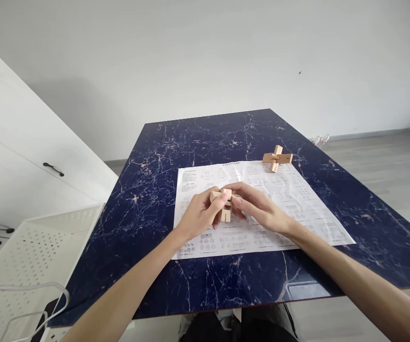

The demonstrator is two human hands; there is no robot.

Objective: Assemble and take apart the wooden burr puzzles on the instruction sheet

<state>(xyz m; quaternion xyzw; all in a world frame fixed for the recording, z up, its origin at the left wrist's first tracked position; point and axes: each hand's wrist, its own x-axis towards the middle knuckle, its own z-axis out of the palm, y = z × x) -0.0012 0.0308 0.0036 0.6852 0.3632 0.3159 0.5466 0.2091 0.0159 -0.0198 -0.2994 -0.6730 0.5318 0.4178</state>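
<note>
Between my two hands is a wooden burr puzzle (pixel 225 215) of pale interlocking blocks, held just over a printed sheet. My left hand (pixel 200 209) grips it from the left, with the thumb pressed on the upper blocks. From the other side my right hand (pixel 260 209) closes on it, thumb and fingers around the right end. Parts of the puzzle are covered by my fingers. Under both hands lies the white instruction sheet (pixel 290 202), creased and full of small diagrams. At its far right corner rests a second wooden piece (pixel 276 158), made of crossed bars.
The dark blue marbled table (pixel 197 140) has its far edge near a pale wall. On the left stand a white cabinet (pixel 48 137) and a perforated white cart (pixel 37 251) with a cable (pixel 23 288). My legs are below the table's near edge.
</note>
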